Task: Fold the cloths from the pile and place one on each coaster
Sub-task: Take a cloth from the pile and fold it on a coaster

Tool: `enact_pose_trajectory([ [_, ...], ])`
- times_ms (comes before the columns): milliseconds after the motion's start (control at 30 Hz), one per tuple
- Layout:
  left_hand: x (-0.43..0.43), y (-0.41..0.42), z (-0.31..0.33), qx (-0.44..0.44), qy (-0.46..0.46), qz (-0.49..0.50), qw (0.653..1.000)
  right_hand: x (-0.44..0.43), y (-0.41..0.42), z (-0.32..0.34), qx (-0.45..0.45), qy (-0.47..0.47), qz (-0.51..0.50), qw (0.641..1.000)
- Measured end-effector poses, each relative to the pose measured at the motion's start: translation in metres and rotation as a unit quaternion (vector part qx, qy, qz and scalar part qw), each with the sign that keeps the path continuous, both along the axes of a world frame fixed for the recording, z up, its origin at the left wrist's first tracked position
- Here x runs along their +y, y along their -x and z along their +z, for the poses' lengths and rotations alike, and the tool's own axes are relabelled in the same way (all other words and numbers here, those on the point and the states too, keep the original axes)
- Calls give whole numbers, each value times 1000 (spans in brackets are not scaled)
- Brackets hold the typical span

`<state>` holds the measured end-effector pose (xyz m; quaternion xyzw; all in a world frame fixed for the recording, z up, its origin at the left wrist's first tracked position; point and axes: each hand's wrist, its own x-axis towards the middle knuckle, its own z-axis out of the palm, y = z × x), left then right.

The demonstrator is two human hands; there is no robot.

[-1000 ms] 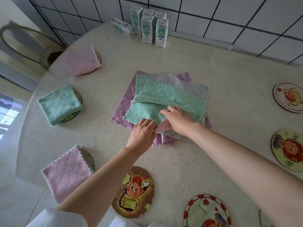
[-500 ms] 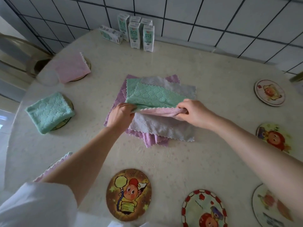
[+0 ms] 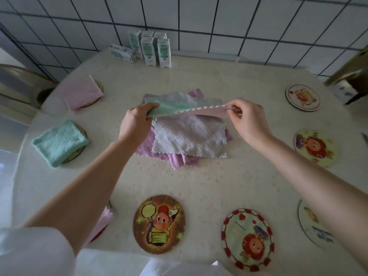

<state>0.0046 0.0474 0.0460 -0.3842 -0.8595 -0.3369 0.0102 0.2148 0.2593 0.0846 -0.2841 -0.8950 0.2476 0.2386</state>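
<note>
My left hand [image 3: 137, 123] and my right hand [image 3: 246, 118] each pinch one near corner of a green cloth with a pink underside [image 3: 179, 110], lifting its near edge above the pile. Under it lies a grey-lilac cloth [image 3: 189, 139] on top of purple cloths [image 3: 179, 162]. A folded pink cloth [image 3: 79, 92] and a folded green cloth [image 3: 58, 142] rest on coasters at the left. Another pink folded cloth [image 3: 103, 218] is half hidden by my left forearm. Bare picture coasters lie near me: brown [image 3: 159, 224], red-rimmed [image 3: 248, 240], a white one [image 3: 314, 226], a yellow one [image 3: 314, 147] and a far right one [image 3: 302, 97].
Several milk cartons [image 3: 148, 49] stand at the table's back edge by the tiled wall. A chair [image 3: 23, 84] sits at the left, another piece of furniture [image 3: 350, 76] at the far right. The round table [image 3: 209, 186] has a pale patterned cover.
Both hands have raised the green cloth's near edge off the pile and spread apart along it, stretching it taut. The pink underside now shows. The camera has tilted up.
</note>
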Motion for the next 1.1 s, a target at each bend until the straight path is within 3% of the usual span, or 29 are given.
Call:
enact_pose_trajectory([
  [100, -21, -32, 1, 7, -5, -12, 1000, -18, -36, -6, 14, -51, 12, 999],
  [267, -68, -102, -14, 21, -6, -58, 998, -52, -108, -25, 6, -54, 52, 997],
  [667, -176, -265, -81, -34, 82, -88, 992, -137, -263, -91, -91, 52, 124, 987],
  [867, -203, -309, -92, -71, 71, -68, 993, -163, -310, -105, -127, 77, 121, 981],
  [1100, -208, -299, -83, -205, 89, 39, 974, -154, -313, -114, -161, 142, 69, 974],
])
